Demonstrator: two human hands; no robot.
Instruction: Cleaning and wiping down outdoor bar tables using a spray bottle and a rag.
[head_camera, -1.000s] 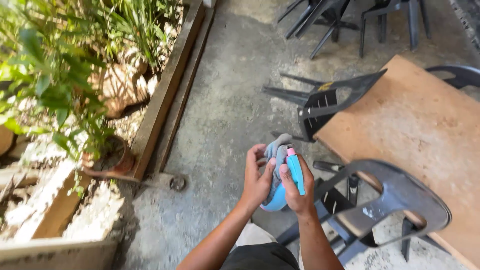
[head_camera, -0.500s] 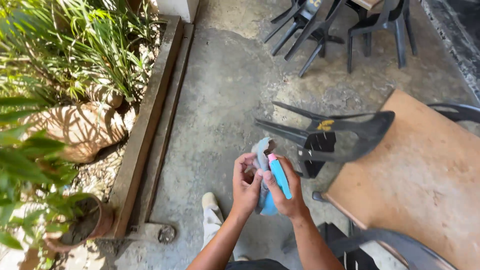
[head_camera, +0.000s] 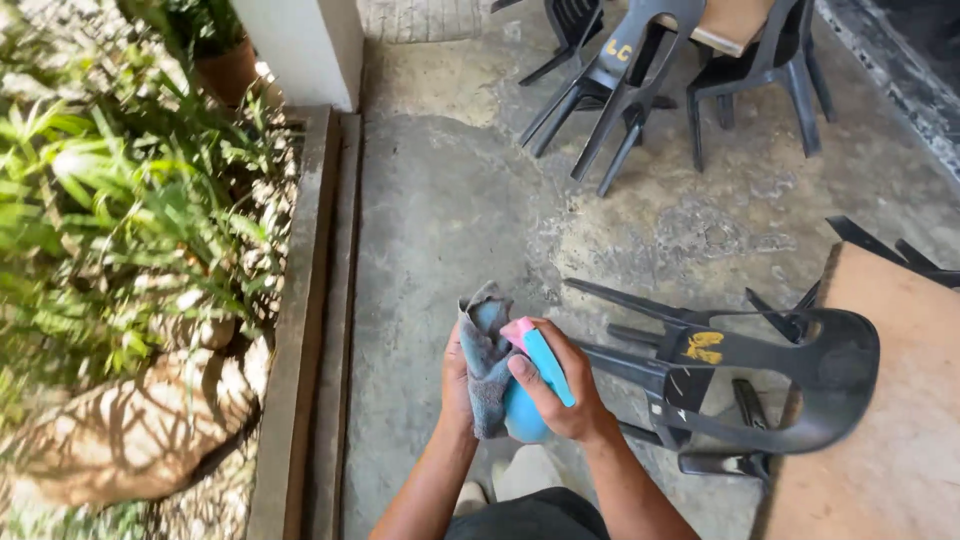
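We held a blue spray bottle (head_camera: 535, 395) with a pink nozzle in our right hand (head_camera: 560, 390), fingers wrapped firmly round its neck and trigger, while our left hand (head_camera: 462, 385) gripped a grey cloth (head_camera: 487, 365) bunched against the bottle's side; the two hands were pressed close together in front of our body, above the concrete floor (head_camera: 450, 220). We judged that we stood at the readying step, wetting or gathering the cloth before any wiping, with nothing yet touched by it. The next move, as we judged it, called for parting the hands and bringing the cloth to a surface, the wooden table (head_camera: 880, 400) just to our right being the nearest. A dark plastic chair (head_camera: 760, 375) rested tipped up against that table's edge, and more chairs (head_camera: 640, 70) stood farther off. Against the earlier frames, our view had swung: the planter edge (head_camera: 300, 320) and plants (head_camera: 110, 200) had slid leftward, a white post (head_camera: 300, 45) had come into sight, and the hands had kept the same grip.
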